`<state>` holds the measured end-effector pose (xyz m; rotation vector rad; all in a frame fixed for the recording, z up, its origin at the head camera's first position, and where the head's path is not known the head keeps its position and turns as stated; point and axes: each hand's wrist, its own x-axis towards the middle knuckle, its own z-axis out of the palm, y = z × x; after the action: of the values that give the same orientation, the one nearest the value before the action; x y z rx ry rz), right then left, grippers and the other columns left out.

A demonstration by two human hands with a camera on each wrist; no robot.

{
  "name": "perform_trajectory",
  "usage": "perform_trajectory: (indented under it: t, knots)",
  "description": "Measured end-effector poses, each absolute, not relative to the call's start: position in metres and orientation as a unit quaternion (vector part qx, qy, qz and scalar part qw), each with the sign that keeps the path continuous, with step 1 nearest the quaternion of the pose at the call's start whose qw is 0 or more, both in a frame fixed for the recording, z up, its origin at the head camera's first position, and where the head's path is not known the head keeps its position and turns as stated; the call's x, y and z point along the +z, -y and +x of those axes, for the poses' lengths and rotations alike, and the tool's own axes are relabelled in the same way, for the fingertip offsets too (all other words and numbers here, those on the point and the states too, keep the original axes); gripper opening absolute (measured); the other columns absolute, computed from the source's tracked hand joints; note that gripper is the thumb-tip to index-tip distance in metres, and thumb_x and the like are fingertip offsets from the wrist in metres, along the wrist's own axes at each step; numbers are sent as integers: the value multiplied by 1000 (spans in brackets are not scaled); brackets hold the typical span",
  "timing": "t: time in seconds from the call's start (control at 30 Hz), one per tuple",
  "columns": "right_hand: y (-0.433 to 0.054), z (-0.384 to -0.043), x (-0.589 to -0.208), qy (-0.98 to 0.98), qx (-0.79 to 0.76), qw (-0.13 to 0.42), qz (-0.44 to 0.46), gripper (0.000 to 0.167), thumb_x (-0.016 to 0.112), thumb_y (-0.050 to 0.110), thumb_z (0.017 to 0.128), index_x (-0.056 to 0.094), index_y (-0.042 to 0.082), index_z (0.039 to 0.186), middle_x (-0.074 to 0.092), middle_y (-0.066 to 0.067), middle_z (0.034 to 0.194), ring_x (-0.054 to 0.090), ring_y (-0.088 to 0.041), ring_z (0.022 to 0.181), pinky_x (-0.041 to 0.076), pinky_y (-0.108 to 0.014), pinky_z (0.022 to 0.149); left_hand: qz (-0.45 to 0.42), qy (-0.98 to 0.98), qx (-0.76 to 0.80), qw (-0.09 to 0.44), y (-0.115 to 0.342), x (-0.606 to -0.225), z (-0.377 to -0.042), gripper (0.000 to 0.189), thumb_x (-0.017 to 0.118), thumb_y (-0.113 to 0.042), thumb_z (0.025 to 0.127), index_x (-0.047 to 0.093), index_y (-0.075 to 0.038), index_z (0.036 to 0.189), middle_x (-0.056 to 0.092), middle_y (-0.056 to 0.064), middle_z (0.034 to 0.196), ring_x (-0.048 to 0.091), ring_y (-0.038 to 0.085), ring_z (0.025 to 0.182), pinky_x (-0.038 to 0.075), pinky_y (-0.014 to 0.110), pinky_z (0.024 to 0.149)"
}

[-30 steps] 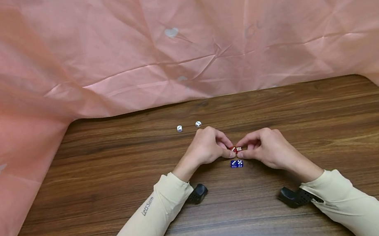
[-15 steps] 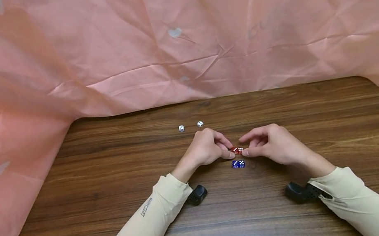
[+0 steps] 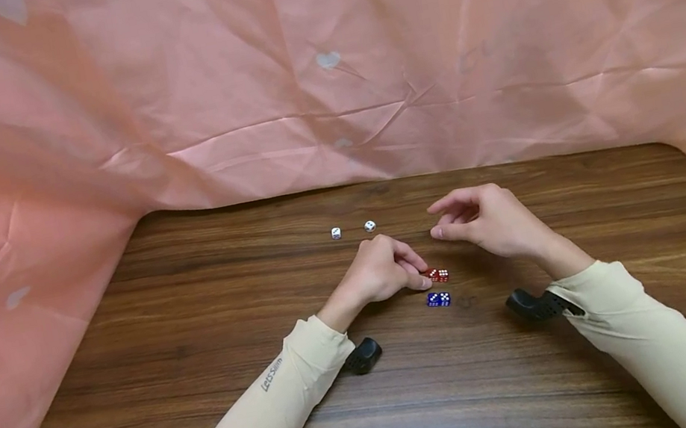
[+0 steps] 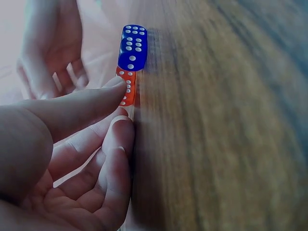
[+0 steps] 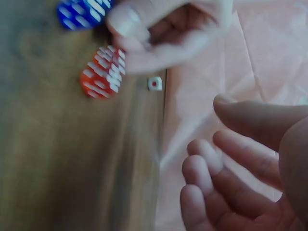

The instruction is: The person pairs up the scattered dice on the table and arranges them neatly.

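Head view, two translucent red cubic dice with white dots (image 3: 440, 276): lie side by side on the brown wood-grain desk (image 3: 258, 274), with three and six dots uppermost. Left hand (image 3: 386, 267): pinches the left end of the red pair between thumb and bent fingers; seen from the left wrist, covers part of a red face with the thumb. Just nearer the person, two translucent blue cubic dice with white dots (image 3: 438, 299): sit side by side in a row parallel to the red pair, a narrow strip of desk between, with three and five dots on top. Right hand (image 3: 494, 223): hangs beyond the red pair and to its right, apart from all the dice, thumb and fingers parted and loosely bent. Farther back, two small white cubic dice (image 3: 370, 226): stand apart from each other, beyond the left hand. On both arms, cream sleeves (image 3: 664, 342) and black wrist attachments (image 3: 538, 305). Behind the desk, creased pink fabric with pale hearts (image 3: 224, 75): hangs as a backdrop.
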<state>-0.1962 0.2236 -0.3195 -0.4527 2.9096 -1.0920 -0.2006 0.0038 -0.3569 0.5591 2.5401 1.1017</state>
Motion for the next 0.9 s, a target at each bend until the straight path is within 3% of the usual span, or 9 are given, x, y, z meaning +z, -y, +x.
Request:
perform_trajectory:
  t: [0.43, 0.67, 0.9]
  knots:
    - [-201, -260, -315, -911, -359, -9, -205, 28, 82, 22, 95, 79, 11, 120, 82, -9, 105, 75, -18, 94, 54, -19, 80, 196, -888, 386, 152, -5, -358, -200, 12, 93, -24, 81, 85, -21, 90, 80, -8, 79, 63, -4, 74, 46, 17, 72]
    - [-183, -280, -323, -905, -348, 54, -237, 31, 82, 17, 94, 78, 7, 123, 83, -6, 106, 77, -16, 96, 55, -21, 80, 194, -891, 382, 149, -3, -358, -201, 12, 93, -24, 81, 85, -21, 90, 81, -8, 79, 64, -4, 73, 47, 17, 74]
    - [-171, -293, -329, -912, -306, 86, -259, 29, 83, 19, 92, 80, 11, 120, 82, -3, 104, 74, -13, 95, 54, -26, 85, 194, -891, 384, 146, -2, -357, -202, 11, 92, -24, 82, 85, -21, 89, 81, -8, 80, 65, -5, 75, 48, 18, 76]
